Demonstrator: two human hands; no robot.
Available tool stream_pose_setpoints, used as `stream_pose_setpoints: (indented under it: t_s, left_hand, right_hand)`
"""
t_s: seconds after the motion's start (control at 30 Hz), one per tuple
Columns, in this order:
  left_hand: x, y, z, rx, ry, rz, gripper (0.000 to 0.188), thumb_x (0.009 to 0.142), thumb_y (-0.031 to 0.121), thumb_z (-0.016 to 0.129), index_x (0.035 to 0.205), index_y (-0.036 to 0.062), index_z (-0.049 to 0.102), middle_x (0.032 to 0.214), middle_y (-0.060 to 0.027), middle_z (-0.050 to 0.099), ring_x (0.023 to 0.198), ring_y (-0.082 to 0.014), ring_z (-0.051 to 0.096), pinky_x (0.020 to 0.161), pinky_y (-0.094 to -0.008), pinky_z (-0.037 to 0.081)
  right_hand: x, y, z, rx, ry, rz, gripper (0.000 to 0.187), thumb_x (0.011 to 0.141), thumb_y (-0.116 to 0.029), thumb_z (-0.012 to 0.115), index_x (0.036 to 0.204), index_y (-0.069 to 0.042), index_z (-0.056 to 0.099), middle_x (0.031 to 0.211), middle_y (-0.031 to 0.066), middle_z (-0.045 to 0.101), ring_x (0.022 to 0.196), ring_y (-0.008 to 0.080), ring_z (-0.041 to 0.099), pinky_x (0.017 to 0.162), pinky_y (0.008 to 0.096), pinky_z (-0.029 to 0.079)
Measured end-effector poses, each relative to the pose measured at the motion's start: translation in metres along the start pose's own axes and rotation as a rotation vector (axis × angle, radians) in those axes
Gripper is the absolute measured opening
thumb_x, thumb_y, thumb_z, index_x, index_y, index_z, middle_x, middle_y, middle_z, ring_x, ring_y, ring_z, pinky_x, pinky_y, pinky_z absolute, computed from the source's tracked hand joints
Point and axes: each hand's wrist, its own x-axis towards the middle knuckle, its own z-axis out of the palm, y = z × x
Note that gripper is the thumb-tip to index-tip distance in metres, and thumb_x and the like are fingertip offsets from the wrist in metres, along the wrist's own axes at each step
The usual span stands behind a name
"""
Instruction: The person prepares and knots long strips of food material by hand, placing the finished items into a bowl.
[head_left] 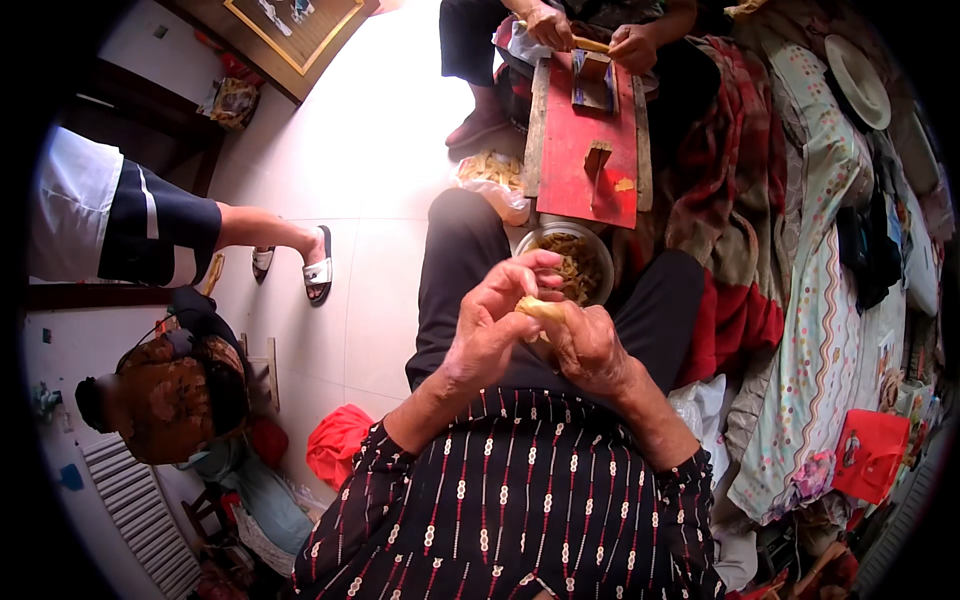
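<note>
Above my lap, my left hand point(497, 312) and my right hand point(592, 348) meet around a small pale-yellow, curled piece point(541, 309), whose exact kind I cannot make out. My right hand grips it with curled fingers. The left thumb and a finger pinch its left end, while the other left fingers are bent above. Just beyond my hands, between my knees, a white bucket point(606, 262) holds brownish-yellow strips point(575, 258). Part of the bucket is hidden behind my fingers.
A red board point(612, 190) with small wooden blocks stands beyond the bucket; a co-worker's hands point(549, 27) hold a long yellowish piece at its far end. A plastic bag point(497, 180) of yellow pieces lies left. Cloths point(735, 200) are heaped right. Another person's sandalled foot point(317, 268) stands left.
</note>
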Motion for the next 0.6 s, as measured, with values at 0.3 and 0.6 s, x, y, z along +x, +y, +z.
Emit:
stream_pose_setpoints:
  t_s: [0.3, 0.6]
  left_hand:
    - [-0.016, -0.006, -0.014, 0.199, 0.010, -0.344, 0.030, 0.097, 0.022, 0.048, 0.103, -0.0044, 0.061, 0.073, -0.0050, 0.060, 0.059, -0.0082, 0.054, 0.056, -0.0195, 0.044]
    - [-0.013, 0.019, -0.018, 0.465, -0.219, -0.356, 0.027, 0.097, 0.019, 0.048, 0.090, -0.0029, 0.063, 0.070, -0.0048, 0.060, 0.052, -0.0072, 0.051, 0.047, -0.0201, 0.040]
  right_hand:
    - [0.016, 0.006, -0.028, -0.263, -0.063, -0.126, 0.021, 0.079, -0.012, 0.064, 0.089, 0.002, 0.052, 0.067, 0.0094, 0.053, 0.057, 0.0228, 0.059, 0.048, 0.0343, 0.047]
    - [0.002, 0.012, -0.056, -0.151, -0.276, -0.028, 0.033, 0.073, -0.015, 0.072, 0.097, 0.001, 0.055, 0.072, 0.0103, 0.059, 0.062, 0.0269, 0.062, 0.049, 0.0347, 0.048]
